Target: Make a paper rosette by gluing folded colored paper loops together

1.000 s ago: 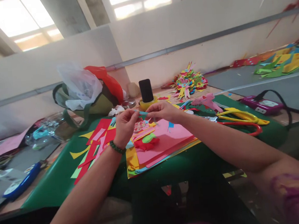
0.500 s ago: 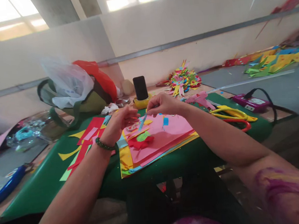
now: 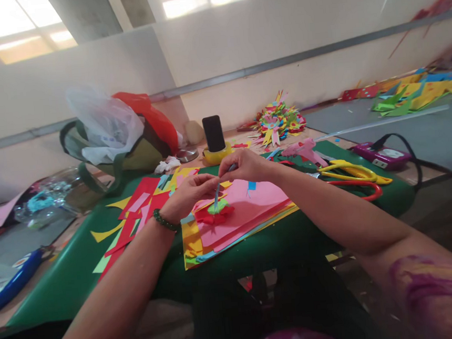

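My right hand pinches a narrow light-blue paper strip between thumb and fingertips. My left hand, with a green bead bracelet at its wrist, has its fingertips closed at the same strip, close to the right fingertips. Downward from the fingers hangs the strip, its lower end over a red paper flower with a green centre. That flower rests on a stack of pink paper sheets. A small blue paper piece lies on the stack.
Red and yellow paper strips lie left on the green surface. A phone stands behind my hands on a yellow tape roll. To the right are a pink glue gun, yellow-handled scissors and a purple device.
My left hand has moved right and its fingertips have met the right ones at the blue strip. The strip now hangs more upright above the flower.
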`<state>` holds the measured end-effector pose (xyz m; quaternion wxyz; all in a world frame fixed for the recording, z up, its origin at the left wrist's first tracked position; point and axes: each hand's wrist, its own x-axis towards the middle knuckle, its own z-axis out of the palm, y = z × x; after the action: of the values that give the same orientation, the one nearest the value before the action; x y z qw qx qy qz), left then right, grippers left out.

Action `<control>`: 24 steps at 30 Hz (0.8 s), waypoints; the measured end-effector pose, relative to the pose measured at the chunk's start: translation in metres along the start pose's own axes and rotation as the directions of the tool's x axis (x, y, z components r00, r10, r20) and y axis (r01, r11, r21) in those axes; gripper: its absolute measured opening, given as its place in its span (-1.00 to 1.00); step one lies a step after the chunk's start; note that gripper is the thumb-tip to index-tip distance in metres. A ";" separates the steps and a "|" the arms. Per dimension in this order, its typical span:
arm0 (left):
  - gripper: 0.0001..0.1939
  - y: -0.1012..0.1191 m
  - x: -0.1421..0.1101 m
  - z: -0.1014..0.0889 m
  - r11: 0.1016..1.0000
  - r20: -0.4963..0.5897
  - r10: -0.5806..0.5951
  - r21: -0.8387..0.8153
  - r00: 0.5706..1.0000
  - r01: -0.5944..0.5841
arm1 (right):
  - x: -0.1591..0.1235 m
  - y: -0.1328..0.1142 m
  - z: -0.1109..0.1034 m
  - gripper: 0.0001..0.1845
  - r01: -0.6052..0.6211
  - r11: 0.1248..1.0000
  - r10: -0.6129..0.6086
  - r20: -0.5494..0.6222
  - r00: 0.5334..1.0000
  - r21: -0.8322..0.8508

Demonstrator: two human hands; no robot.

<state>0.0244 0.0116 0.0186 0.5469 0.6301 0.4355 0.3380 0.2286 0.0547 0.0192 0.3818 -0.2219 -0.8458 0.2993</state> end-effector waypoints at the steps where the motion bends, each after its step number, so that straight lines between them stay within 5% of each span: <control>1: -0.51 0.000 0.000 0.001 1.000 0.016 -0.003 0.004 1.000 0.003 | 0.000 0.000 0.001 -0.93 0.002 1.000 -0.003 0.003 1.000 0.013; 11: -0.61 0.004 -0.004 0.002 0.997 -0.002 0.058 0.057 0.998 -0.057 | 0.000 -0.005 -0.005 -0.74 -0.246 0.863 0.250 0.050 0.967 0.442; 24: -0.57 0.007 -0.005 0.002 0.996 0.007 0.038 0.077 0.999 -0.039 | 0.002 0.002 -0.006 -0.64 -0.211 0.847 0.249 -0.014 0.968 0.487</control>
<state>0.0253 0.0059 0.0252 0.5167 0.6601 0.4345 0.3294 0.2323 0.0593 0.0225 0.4184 -0.2307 -0.6966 0.5353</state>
